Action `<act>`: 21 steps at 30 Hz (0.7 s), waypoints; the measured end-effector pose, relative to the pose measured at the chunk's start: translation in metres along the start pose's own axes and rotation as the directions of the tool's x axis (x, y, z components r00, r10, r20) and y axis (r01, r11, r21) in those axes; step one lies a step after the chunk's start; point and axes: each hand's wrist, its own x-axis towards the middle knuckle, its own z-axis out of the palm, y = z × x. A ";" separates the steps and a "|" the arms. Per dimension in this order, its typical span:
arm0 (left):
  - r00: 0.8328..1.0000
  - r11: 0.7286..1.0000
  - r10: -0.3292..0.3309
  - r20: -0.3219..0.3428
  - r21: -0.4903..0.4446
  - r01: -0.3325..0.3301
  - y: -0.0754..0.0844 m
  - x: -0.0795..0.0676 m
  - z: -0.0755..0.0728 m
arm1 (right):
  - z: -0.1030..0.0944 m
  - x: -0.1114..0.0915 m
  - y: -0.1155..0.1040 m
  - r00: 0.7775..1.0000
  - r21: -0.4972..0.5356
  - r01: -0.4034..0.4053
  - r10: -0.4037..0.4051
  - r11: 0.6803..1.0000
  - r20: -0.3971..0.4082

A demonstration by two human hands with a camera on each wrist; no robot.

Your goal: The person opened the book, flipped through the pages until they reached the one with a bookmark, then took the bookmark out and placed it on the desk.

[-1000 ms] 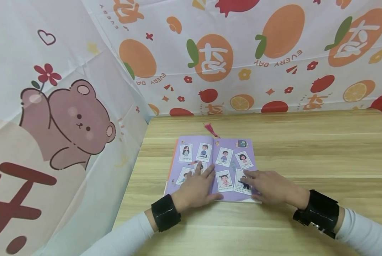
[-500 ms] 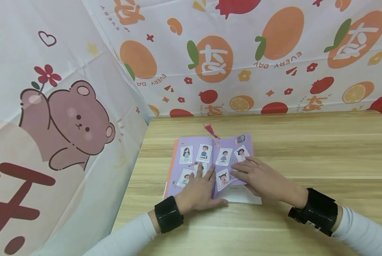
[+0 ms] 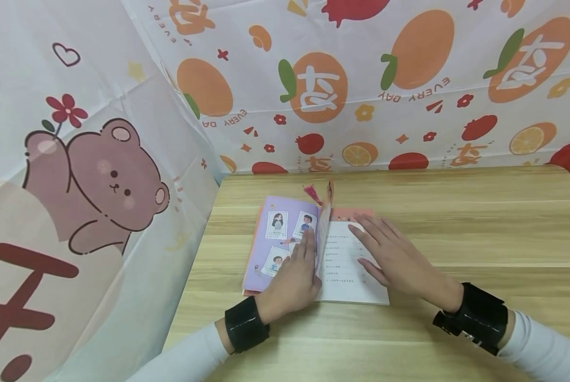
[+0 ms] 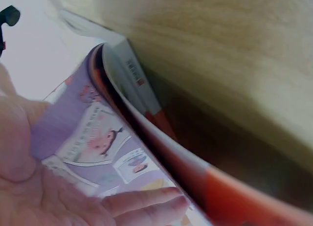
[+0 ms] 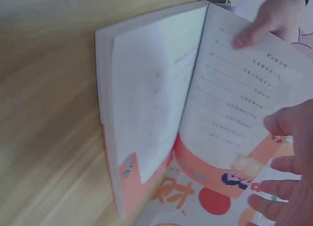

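The counter [image 3: 481,228] is bounded at its far edge by a white cloth [image 3: 366,63] printed with fruit, and on its left by a second cloth [image 3: 118,175] on which a pink-brown bear is drawn. A pink tassel [image 3: 312,194] is seen at the far side of the book [image 3: 337,265], near its spine. The way to the spine is partly blocked by a page [image 3: 325,233] raised on edge, and the lower left page is partly covered by the left hand [image 3: 292,278]. Black bands [image 3: 247,324] are worn on both wrists, below pale sleeves [image 3: 189,347]. The book is laid spread on the counter, left of its middle. Its left page is purple, printed with white-framed cards of cartoon figures; its right page is white, lined with small text and bordered in orange at the far end. The left hand is laid along the purple page beside the raised one, its fingers straight and nothing clasped. The right hand [image 3: 402,260] is held over the right page's outer edge, fingers spread and nothing grasped; whether the paper is touched cannot be told. A narrow strip of counter is left along the book's left side, and a much wider stretch is seen on the right.
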 end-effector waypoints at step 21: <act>0.883 0.968 0.139 -0.448 0.249 -0.026 -0.027 -0.004 -0.042 | 0.025 -0.031 -0.005 0.879 0.116 -0.089 0.023 0.989 0.476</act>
